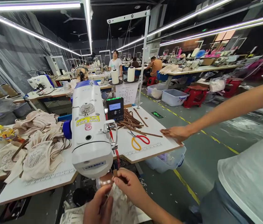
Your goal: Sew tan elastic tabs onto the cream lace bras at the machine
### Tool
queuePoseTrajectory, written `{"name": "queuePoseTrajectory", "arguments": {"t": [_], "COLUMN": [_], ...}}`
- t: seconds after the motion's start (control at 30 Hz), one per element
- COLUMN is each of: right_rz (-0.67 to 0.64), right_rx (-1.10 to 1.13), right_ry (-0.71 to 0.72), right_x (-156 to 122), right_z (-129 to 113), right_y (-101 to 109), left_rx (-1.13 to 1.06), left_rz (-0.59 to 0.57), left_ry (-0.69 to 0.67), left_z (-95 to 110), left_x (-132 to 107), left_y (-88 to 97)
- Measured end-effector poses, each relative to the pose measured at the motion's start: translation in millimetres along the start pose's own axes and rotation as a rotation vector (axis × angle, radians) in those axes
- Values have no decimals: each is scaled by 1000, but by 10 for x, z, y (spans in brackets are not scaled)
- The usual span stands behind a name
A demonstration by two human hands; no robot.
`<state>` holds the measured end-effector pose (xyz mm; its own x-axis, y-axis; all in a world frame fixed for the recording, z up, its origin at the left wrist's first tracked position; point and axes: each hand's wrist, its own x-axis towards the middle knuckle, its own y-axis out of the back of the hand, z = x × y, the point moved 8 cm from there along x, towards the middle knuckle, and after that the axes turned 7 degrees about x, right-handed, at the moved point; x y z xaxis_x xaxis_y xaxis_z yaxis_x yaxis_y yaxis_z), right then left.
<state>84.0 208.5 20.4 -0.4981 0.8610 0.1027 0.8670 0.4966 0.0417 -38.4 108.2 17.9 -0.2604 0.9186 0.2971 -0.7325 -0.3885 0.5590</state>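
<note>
My left hand (pixel 98 207) and my right hand (pixel 128 184) are both closed on a cream lace-patterned fabric piece (pixel 122 209) at the bottom of the view. They hold it just below the near end of a white sewing machine (pixel 90 130). A brown strap (pixel 105 180) lies along the fabric's top edge between my fingers. A co-worker in a white shirt stands at the right, and that person's hand (pixel 175 133) rests flat on the white table (pixel 145 154) near the red-and-yellow scissors (pixel 139 140).
A heap of cream fabric pieces (pixel 38 146) lies left of the machine. Loose brown straps (pixel 130 120) and a control panel (pixel 115 109) sit behind it. A clear plastic bin (pixel 166 160) stands under the table's edge. Other workers sit at distant tables beyond a yellow-lined aisle (pixel 187 186).
</note>
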Motion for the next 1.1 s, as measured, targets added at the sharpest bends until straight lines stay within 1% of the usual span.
{"name": "queuePoseTrajectory", "arguments": {"t": [0.1,0.13,0.2,0.23,0.27,0.4,0.47,0.57,0.6,0.67,0.73,0.77,0.83,0.9,0.97,1.1], "right_rz": [62,80,98,91,79,33,4,-47,-56,-67,-77,-85,-102,-108,-117,-133], "right_rx": [-1,7,40,65,101,190,157,14,-32,-89,-108,-118,-145,-177,-209,-253], "right_ry": [-79,-99,-114,-112,-112,-127,-83,24,61,119,155,165,176,191,209,239], "right_x": [58,73,108,133,162,286,353,453,485,542,586,603,629,648,663,685], "right_z": [136,177,249,283,322,447,425,329,295,240,205,195,185,171,155,119], "right_y": [12,20,29,23,15,-9,-11,-14,-11,-4,-4,-9,-26,-38,-51,-74], "left_rx": [170,215,286,312,327,377,391,471,534,681,778,801,820,844,855,847], "left_rz": [-10,-4,-23,-24,-57,-83,-92,-113,-90,26,131,145,106,64,46,40], "left_ry": [-159,-192,-217,-219,-211,-124,-99,-91,-99,-139,-193,-214,-236,-225,-208,-195], "left_z": [173,221,266,269,251,101,43,24,51,172,330,392,458,460,430,367], "left_x": [78,92,109,113,115,119,129,149,150,128,69,37,-15,-48,-64,-63], "left_y": [98,132,149,151,121,97,119,149,162,185,127,60,-106,-218,-248,-191]}}
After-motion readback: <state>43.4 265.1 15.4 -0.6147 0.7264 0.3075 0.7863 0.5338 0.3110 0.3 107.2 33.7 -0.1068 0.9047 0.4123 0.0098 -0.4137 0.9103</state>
